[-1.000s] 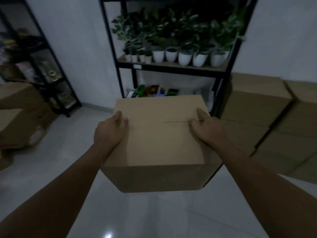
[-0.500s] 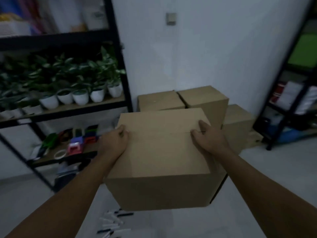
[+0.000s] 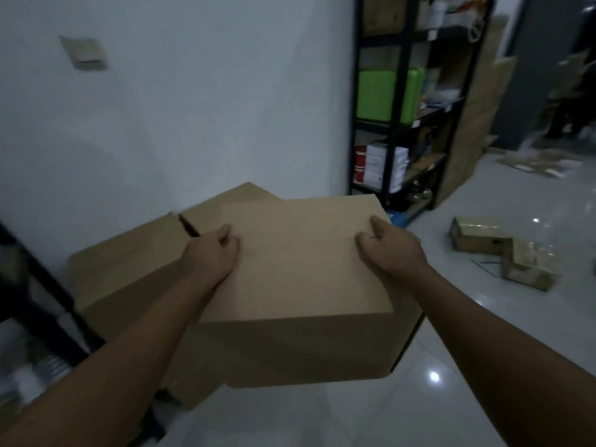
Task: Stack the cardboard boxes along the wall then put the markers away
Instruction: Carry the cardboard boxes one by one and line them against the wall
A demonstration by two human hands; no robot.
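Note:
I carry a plain brown cardboard box [image 3: 300, 269] in both hands, above the floor and in front of me. My left hand [image 3: 209, 256] grips its left top edge, thumb on the lid. My right hand [image 3: 390, 250] grips the right top edge the same way. Just behind and to the left, more cardboard boxes stand against the white wall: one large box [image 3: 129, 269] at the left and another [image 3: 225, 204] partly hidden behind the carried one. No markers are in view.
A black metal shelf [image 3: 400, 130] with a green case [image 3: 387, 95] stands against the wall at right. Two small taped boxes [image 3: 477, 235] [image 3: 529, 269] lie on the glossy floor at right. Another black shelf frame [image 3: 38, 285] cuts in at the left edge.
The view has swung right, away from the plant shelf. The carried box has moved along with both hands to just in front of the boxes at the wall. The floor markers have left view.

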